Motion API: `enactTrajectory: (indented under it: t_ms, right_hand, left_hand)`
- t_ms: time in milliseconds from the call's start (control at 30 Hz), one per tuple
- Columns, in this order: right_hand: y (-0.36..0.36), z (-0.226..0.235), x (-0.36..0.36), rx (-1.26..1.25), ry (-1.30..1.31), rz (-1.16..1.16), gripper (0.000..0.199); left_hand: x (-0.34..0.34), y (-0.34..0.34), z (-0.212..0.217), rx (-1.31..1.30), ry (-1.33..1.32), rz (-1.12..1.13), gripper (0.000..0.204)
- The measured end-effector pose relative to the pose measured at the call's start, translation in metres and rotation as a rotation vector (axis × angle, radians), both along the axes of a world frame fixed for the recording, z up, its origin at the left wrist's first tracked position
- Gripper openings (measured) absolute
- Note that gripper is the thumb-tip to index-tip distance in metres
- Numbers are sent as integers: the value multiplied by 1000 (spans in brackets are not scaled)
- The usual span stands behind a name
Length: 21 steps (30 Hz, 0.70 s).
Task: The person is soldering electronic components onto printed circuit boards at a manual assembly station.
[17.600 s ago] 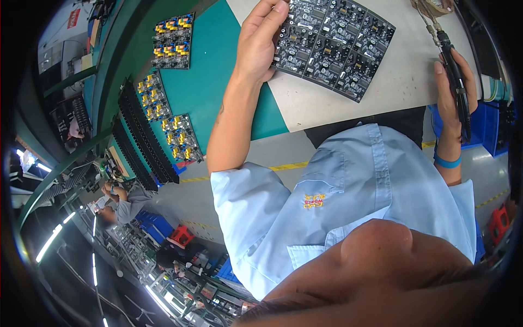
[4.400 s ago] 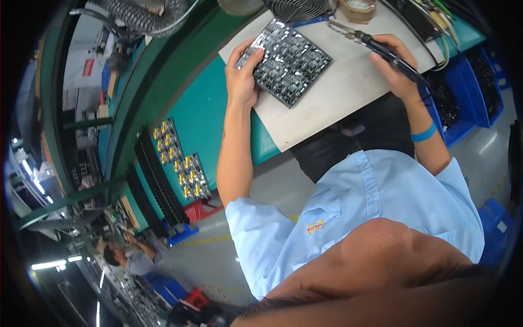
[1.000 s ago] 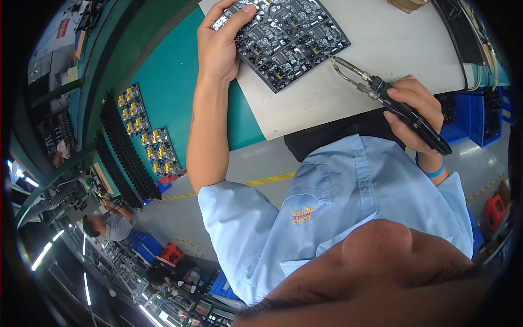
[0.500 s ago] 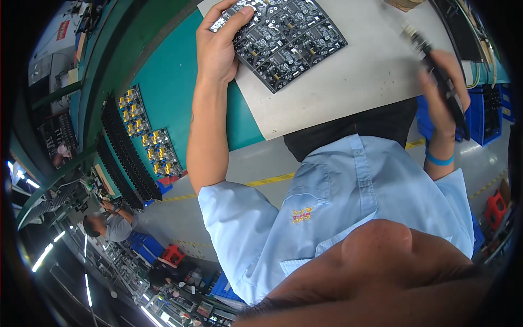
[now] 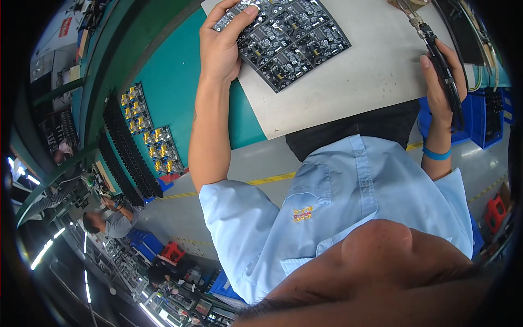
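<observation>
My left hand (image 5: 220,46) presses down on the left corner of a dark circuit board panel (image 5: 291,41) lying on a white mat (image 5: 354,76). Its fingers lie over the panel's near edge. My right hand (image 5: 442,82) is at the mat's right edge, closed around a black pen-shaped soldering tool (image 5: 440,68) whose tip points up and away from me. A cable runs from the tool's top end. The tool's tip is well to the right of the panel and does not touch it.
A teal bench top (image 5: 174,92) lies left of the mat. Racks of boards with yellow parts (image 5: 147,136) stand further left. Blue bins (image 5: 485,120) sit at the right. Another person (image 5: 106,220) works in the distance at lower left.
My right hand has carried the soldering tool from near the panel's lower right out to the mat's right edge and turned it upright. My left hand has stayed on the panel.
</observation>
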State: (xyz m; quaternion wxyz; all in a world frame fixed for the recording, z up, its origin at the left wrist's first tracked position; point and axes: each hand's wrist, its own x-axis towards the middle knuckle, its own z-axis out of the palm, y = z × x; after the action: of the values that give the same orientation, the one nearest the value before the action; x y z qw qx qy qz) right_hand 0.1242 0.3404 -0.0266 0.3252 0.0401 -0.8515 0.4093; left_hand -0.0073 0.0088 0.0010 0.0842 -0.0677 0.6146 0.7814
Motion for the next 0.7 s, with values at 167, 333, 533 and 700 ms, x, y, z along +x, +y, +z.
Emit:
enactTrajectory:
  t_ms: [167,333,533,700]
  right_hand:
    - [-1,-1,-1,-1,23,53,41]
    - [-1,-1,-1,2,38,67,41]
    - [-2,-1,-2,-3,50,78,40]
    - [-2,-1,-4,-15,52,101,40]
  left_hand:
    - [1,0,0,-12,11,1,36]
    - [1,-1,0,-10,17,-3,35]
    - [-4,-7,-5,6,42,-39,34]
    - [-7,-32,10,-458,243,-102,37]
